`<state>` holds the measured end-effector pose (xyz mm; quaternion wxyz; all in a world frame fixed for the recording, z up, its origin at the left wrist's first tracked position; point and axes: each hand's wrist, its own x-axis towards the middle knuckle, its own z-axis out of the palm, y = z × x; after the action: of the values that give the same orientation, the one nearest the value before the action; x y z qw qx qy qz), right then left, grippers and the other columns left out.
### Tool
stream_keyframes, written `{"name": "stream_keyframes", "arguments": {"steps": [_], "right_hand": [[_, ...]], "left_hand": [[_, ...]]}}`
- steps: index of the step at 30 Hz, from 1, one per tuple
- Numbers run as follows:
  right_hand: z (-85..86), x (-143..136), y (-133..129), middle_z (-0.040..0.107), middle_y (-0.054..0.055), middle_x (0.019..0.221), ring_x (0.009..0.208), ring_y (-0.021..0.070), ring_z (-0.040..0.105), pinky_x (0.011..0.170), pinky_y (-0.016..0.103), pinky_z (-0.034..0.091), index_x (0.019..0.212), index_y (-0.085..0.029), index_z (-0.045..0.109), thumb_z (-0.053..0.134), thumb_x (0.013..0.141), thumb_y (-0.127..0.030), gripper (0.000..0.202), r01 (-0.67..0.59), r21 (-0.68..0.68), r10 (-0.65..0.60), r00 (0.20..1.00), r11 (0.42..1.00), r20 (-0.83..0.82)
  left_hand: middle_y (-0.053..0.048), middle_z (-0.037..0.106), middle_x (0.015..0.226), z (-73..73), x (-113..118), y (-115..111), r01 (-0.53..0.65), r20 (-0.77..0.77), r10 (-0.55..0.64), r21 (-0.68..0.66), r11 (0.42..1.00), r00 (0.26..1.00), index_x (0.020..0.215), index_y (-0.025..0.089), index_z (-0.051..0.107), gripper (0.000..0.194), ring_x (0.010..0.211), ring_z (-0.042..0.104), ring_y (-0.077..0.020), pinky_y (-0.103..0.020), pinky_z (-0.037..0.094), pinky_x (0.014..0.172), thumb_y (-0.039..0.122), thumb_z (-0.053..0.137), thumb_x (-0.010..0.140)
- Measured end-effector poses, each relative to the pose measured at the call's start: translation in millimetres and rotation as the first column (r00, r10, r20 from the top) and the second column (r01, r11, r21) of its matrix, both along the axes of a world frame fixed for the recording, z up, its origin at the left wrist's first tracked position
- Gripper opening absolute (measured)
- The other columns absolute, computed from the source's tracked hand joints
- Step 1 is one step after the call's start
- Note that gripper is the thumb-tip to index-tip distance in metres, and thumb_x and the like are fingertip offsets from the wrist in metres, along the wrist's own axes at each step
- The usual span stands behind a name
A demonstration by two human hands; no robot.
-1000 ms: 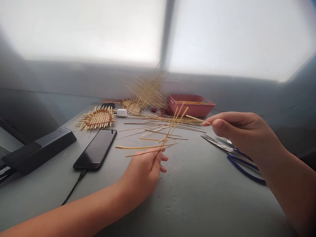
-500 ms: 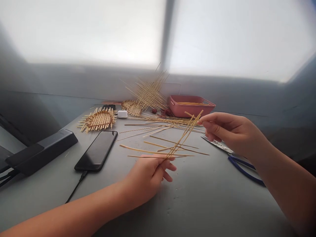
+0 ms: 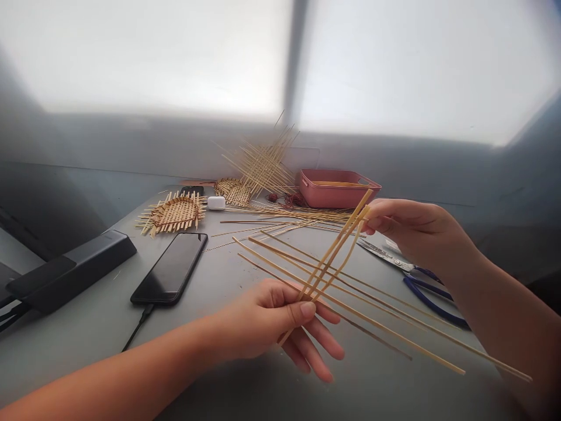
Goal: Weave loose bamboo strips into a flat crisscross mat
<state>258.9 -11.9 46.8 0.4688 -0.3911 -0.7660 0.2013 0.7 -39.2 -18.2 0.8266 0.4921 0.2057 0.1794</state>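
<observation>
Several thin bamboo strips (image 3: 333,262) cross each other in a loose lattice above the table. My left hand (image 3: 293,318) pinches them near the crossing, thumb on top, with the other fingers spread underneath. At the upper ends of the steep strips, my right hand (image 3: 403,225) is closed, its thumb and forefinger gripping a bent strip (image 3: 350,251). Long strips (image 3: 394,330) slant down to the right, past my left fingers. Scissors with blue handles (image 3: 432,292) lie on the table below my right wrist, partly hidden by my arm.
A phone (image 3: 170,269) on a cable lies left of centre, with a black box-shaped device (image 3: 72,269) beyond it. Farther back are a woven piece (image 3: 175,213), a white case (image 3: 216,203), a larger lattice (image 3: 265,166), loose strips (image 3: 302,213) and a pink basket (image 3: 335,199).
The held lattice has turned and come nearer, its long strips now slanting toward the lower right. My left hand has rotated, thumb showing on top. My right hand has shifted slightly right.
</observation>
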Motion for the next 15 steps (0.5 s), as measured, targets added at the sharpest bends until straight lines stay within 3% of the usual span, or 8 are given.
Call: {"name": "stream_keyframes", "arguments": {"steps": [5,8,12,15], "right_hand": [[1.7,1,-3,0.065,0.000,0.077,0.074,0.0160,0.058,0.067,0.033,0.048,0.082,-0.032,0.071,0.059,0.088,-0.023,0.016,-0.053,0.047,0.052,0.998,0.997,0.018],[3.3,-1,-5,0.065,0.000,0.074,0.071,0.0178,0.059,0.066,0.035,0.050,0.079,-0.030,0.069,0.063,0.084,-0.029,0.008,0.001,0.043,-0.002,1.000,0.999,0.029],[6.3,-5,-10,0.066,0.002,0.067,0.067,0.0203,0.061,0.063,0.035,0.050,0.082,-0.025,0.066,0.070,0.075,-0.042,0.019,0.168,-0.132,-0.164,0.986,0.977,0.040],[9.6,-5,-14,0.071,0.003,0.069,0.070,0.0214,0.063,0.062,0.034,0.048,0.097,-0.025,0.059,0.073,0.070,-0.047,0.037,0.170,-0.294,-0.172,0.985,0.941,0.018]], "left_hand": [[-0.009,0.073,0.084,2.1,-1,-1,0.075,0.010,-0.075,-0.073,0.994,0.997,0.099,0.015,0.068,0.036,0.064,0.071,-0.0150,-0.022,0.051,0.061,0.046,0.066,0.082],[-0.010,0.073,0.084,1.3,0,-2,0.063,-0.009,-0.064,-0.070,0.996,0.998,0.099,0.014,0.067,0.034,0.064,0.071,-0.0156,-0.023,0.051,0.060,0.044,0.065,0.083],[-0.009,0.073,0.083,0.6,5,0,-0.099,-0.112,0.097,-0.014,0.995,0.989,0.097,0.015,0.065,0.029,0.060,0.070,-0.0147,-0.022,0.050,0.057,0.040,0.065,0.083],[-0.008,0.073,0.083,0.9,9,0,-0.191,-0.182,0.188,0.001,0.982,0.965,0.096,0.014,0.063,0.026,0.059,0.070,-0.0143,-0.022,0.050,0.055,0.037,0.063,0.085]]}}
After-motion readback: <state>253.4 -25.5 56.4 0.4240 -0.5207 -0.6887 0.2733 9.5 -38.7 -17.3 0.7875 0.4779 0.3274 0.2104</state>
